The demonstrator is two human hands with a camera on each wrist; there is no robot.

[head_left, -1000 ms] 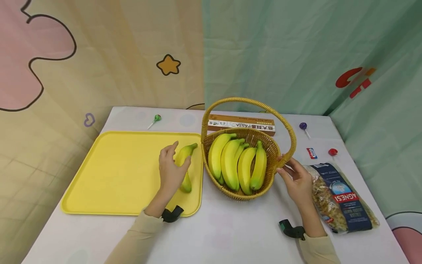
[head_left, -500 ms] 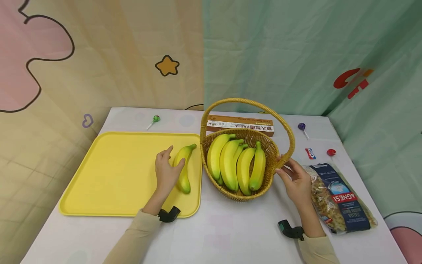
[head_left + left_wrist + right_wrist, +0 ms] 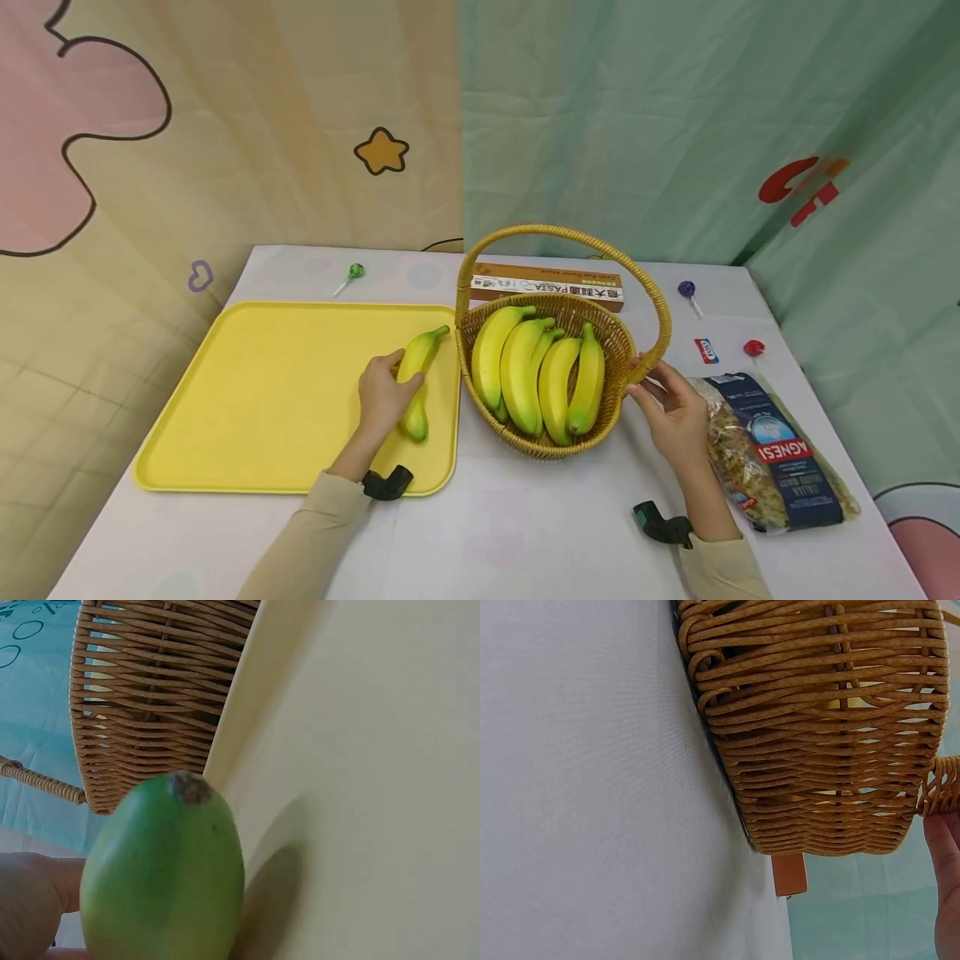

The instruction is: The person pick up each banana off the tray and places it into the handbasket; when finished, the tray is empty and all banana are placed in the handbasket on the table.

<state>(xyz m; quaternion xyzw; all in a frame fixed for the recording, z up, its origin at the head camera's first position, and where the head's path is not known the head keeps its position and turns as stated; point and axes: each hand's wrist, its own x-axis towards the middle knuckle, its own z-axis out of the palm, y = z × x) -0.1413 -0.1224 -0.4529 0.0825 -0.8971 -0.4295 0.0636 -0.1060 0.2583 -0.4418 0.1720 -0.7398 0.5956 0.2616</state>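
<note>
My left hand (image 3: pixel 386 396) holds a yellow-green banana (image 3: pixel 422 352) over the right side of the yellow tray (image 3: pixel 262 400), thumb on one side and fingers on the other. Close up in the left wrist view, the banana's green end (image 3: pixel 165 862) hides most of the fingers. Just right of the tray stands a wicker basket (image 3: pixel 555 450) with several bananas (image 3: pixel 521 367) lying in it. My right hand (image 3: pixel 675 408) pinches the basket where its arched handle (image 3: pixel 566 229) meets the rim. Part of that thumb or finger shows at the edge of the right wrist view.
Behind the basket lies a pasta box (image 3: pixel 600 287). A bag of Agnesi pasta (image 3: pixel 780 458) lies right of my right hand. Purple (image 3: pixel 687 287), red (image 3: pixel 753 347) and green (image 3: pixel 356 271) lollipops and a small red-and-blue packet (image 3: pixel 707 350) are spread around the table.
My left hand drew slightly left of the banana, then came down and closed around it. The banana's lower end has shifted a little left. My right hand stays on the basket.
</note>
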